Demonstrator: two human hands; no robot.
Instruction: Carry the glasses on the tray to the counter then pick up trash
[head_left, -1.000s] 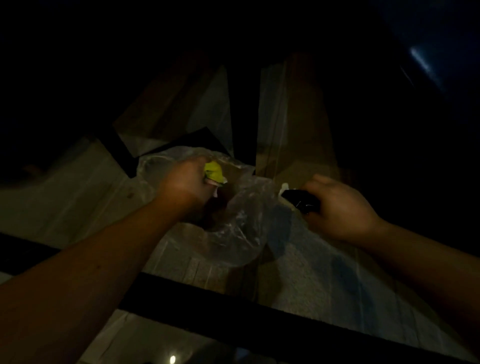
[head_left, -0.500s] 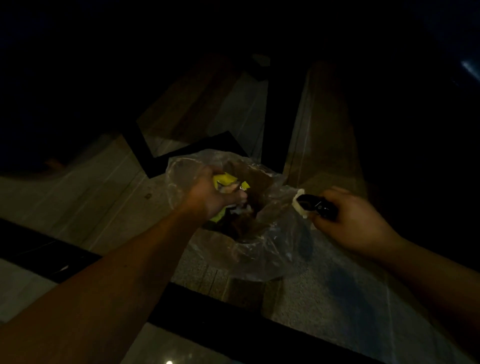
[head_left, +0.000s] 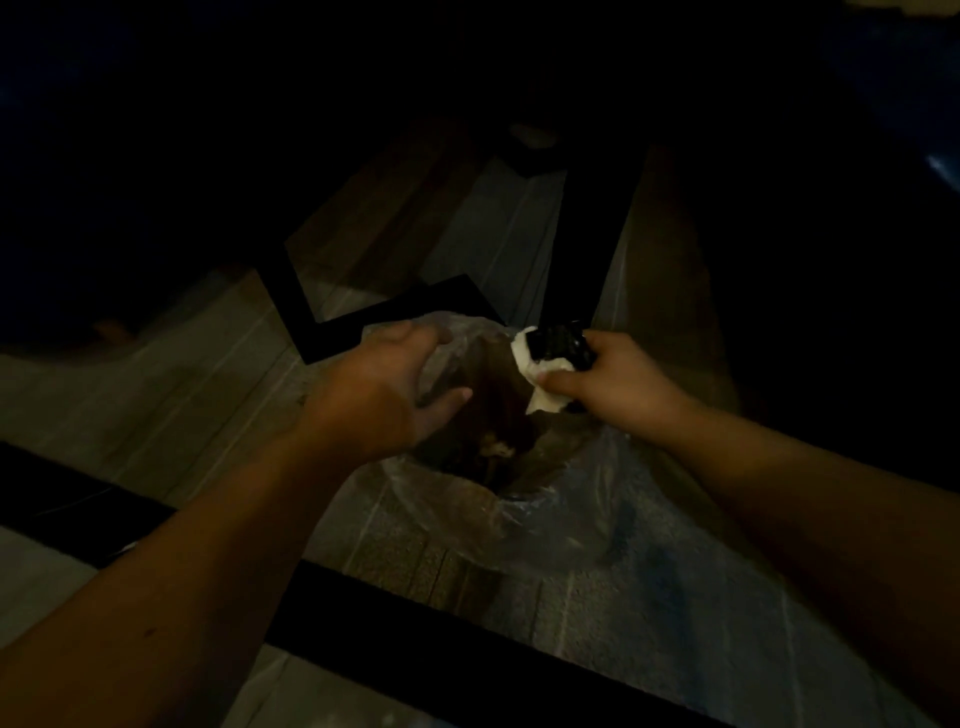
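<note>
A clear plastic trash bag (head_left: 550, 514) stands open on the dim floor, with dark rubbish at its bottom. My left hand (head_left: 384, 395) hovers over the bag's left rim, fingers spread and empty. My right hand (head_left: 608, 379) is at the bag's right rim, shut on a white crumpled napkin (head_left: 535, 374) together with a small black object (head_left: 561, 340). No glasses or tray are in sight.
Black table legs and frame bars (head_left: 587, 234) rise behind the bag. A dark bar (head_left: 467, 639) crosses the foreground below my arms. The floor (head_left: 171, 395) is pale striped tile. Everything beyond is too dark to make out.
My left hand let go of the yellow wrapper into the bag and now is empty with fingers apart. My right hand moved left to the bag's rim with the napkin and black object.
</note>
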